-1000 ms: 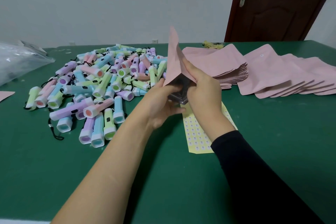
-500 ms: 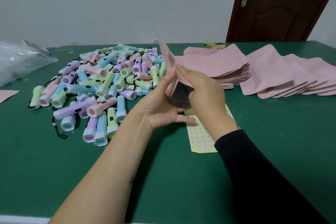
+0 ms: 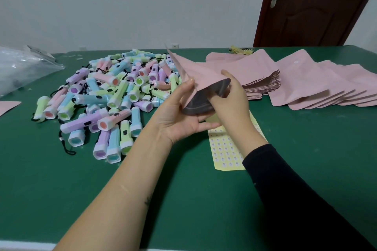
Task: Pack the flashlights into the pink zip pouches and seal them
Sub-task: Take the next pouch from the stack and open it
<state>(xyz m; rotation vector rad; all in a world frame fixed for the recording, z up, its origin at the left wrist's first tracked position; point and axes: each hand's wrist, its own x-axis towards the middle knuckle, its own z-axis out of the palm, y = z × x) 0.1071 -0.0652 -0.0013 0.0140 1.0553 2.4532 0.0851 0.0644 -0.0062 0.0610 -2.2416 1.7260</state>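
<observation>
Both hands hold one pink zip pouch (image 3: 201,73) above the green table, its mouth facing me and spread open on a dark silvery inside. My left hand (image 3: 179,116) pinches the pouch's left edge with thumb and fingers underneath. My right hand (image 3: 231,95) grips the right edge, fingers reaching into the mouth. A big heap of pastel flashlights (image 3: 114,95) with black cords lies to the left of the hands. No flashlight shows inside the pouch.
A stack of pink pouches (image 3: 257,75) lies behind my right hand, with more fanned out at the right (image 3: 318,85). A yellow sticker sheet (image 3: 224,150) lies under the hands. A clear plastic bag (image 3: 22,69) sits far left. A brown door (image 3: 310,4) stands behind.
The pouch has tipped from upright to a flatter tilt, and its mouth has been pulled wider open. Both hands have shifted slightly right and apart.
</observation>
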